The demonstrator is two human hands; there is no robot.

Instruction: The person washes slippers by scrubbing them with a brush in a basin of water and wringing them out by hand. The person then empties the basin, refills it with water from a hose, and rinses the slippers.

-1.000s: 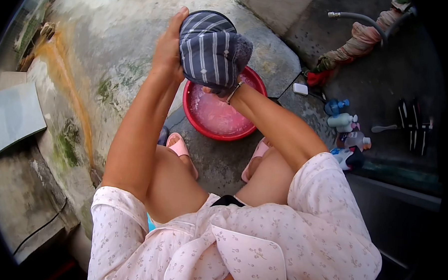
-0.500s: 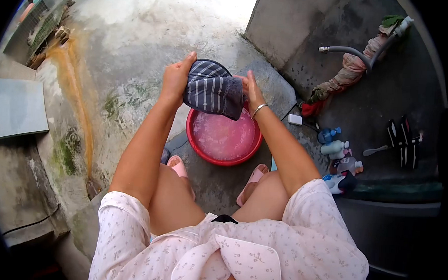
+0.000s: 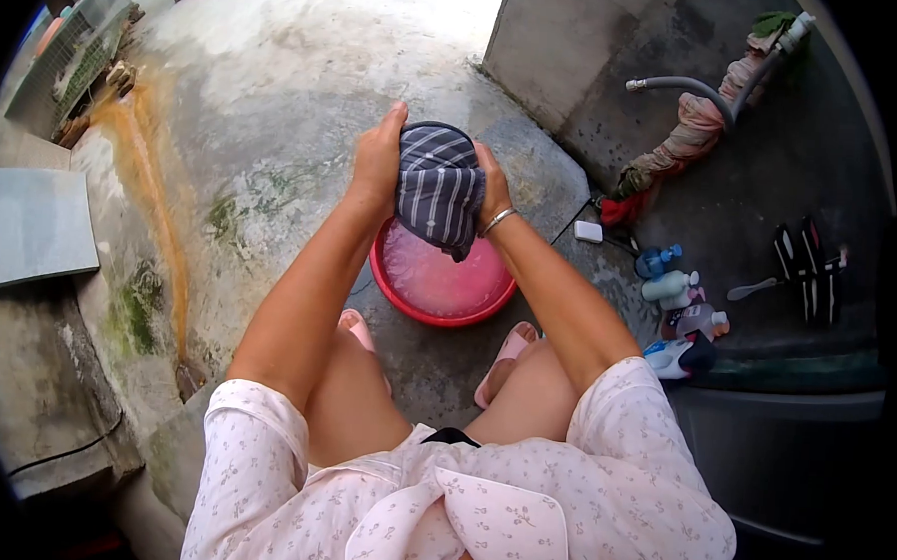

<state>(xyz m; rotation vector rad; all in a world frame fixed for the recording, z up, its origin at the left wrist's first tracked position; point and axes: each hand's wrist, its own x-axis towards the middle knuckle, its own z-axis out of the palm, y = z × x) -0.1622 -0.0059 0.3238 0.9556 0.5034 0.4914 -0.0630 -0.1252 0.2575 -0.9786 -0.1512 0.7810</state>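
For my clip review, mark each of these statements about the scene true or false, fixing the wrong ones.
1. The left hand and right hand both hold the dark striped cloth item. True.
2. The round red plastic basin is dry inside. False: it holds cloudy liquid.
3. The silver metal bangle is beside the left hand. False: it is beside the right hand.
4. The pink sandals are on the feet. True.

Stained concrete floor [image 3: 286, 103], orange streak [image 3: 152, 187] at left; grey wall [image 3: 558, 55]; mesh screen [image 3: 72, 73]; bright daylight.
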